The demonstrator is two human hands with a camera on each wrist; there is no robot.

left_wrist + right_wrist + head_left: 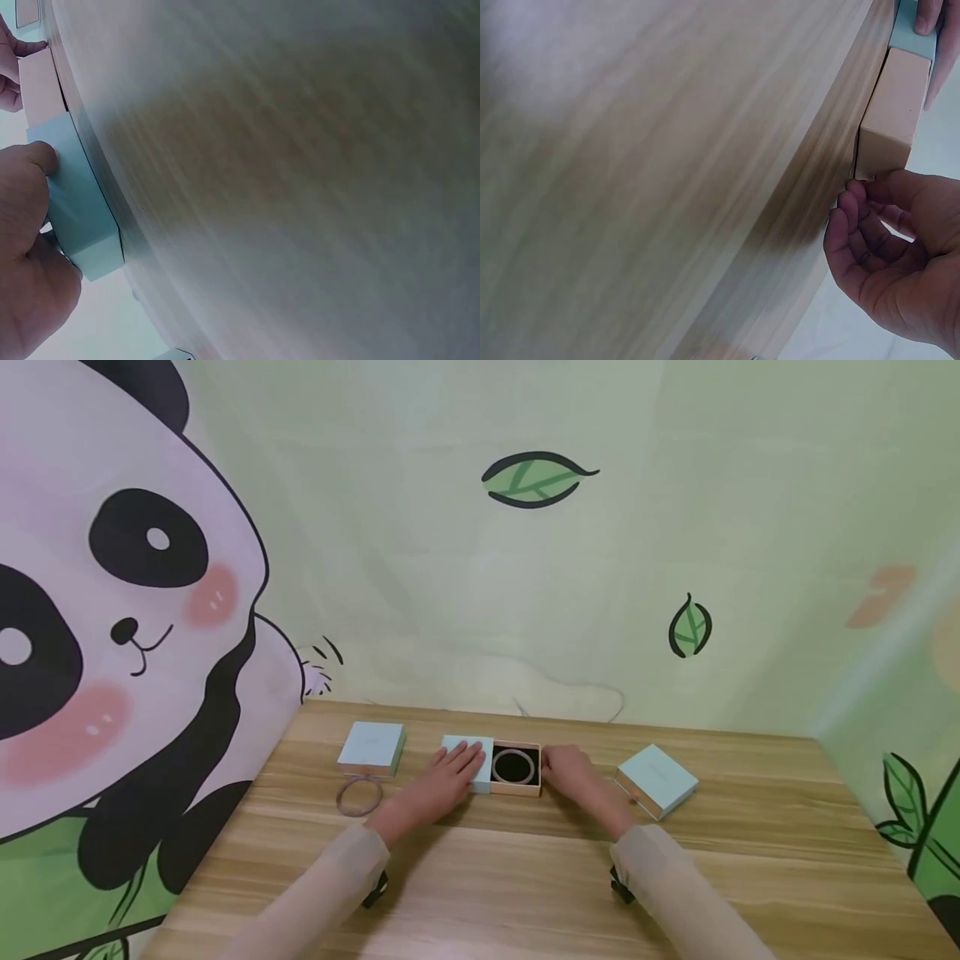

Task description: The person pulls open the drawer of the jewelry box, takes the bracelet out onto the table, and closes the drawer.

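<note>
A slide-out box lies in the middle of the table. Its pale blue sleeve is on the left, and its peach-coloured drawer sticks out to the right. Inside the drawer, on a black lining, lies a bracelet. My left hand holds the sleeve, fingers across the top and thumb against the near side. At the drawer's right end, my right hand has thumb and curled fingertips together; whether a pull tab is between them is hidden.
A shut blue box stands at the left, with a second bracelet on the table in front of it. Another blue box, turned at an angle, lies right of my right hand. Behind the wooden table hangs a panda-printed backdrop.
</note>
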